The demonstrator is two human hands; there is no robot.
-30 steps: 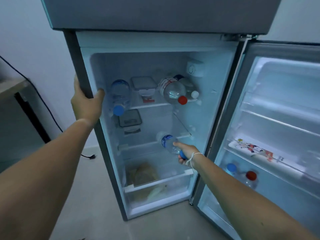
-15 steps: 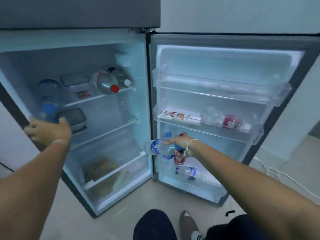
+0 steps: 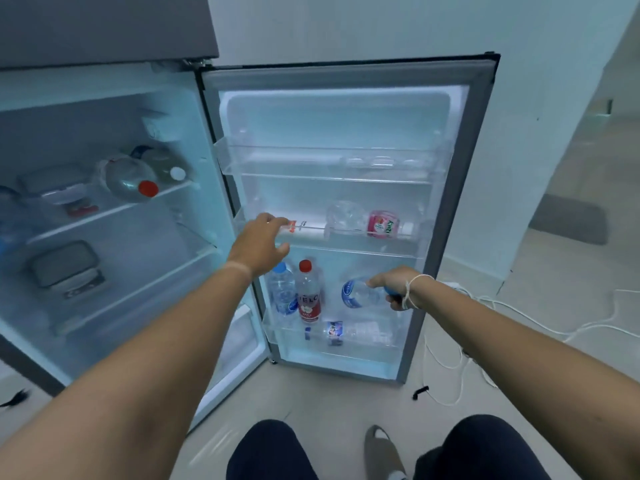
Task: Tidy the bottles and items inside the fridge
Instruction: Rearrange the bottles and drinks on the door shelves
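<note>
Since half a second ago the right hand has carried its blue-capped water bottle across to the door's lower bin, and the left hand has left the cabinet for the middle door shelf. Right fingers wrap the neck and cap, bottle lying sideways above the bin; left fingers spread, holding nothing, over a white carton. Thin plastic, likely light, perhaps slick; gripping the neck seems surest. Open room lies right of the red-capped bottle.
</note>
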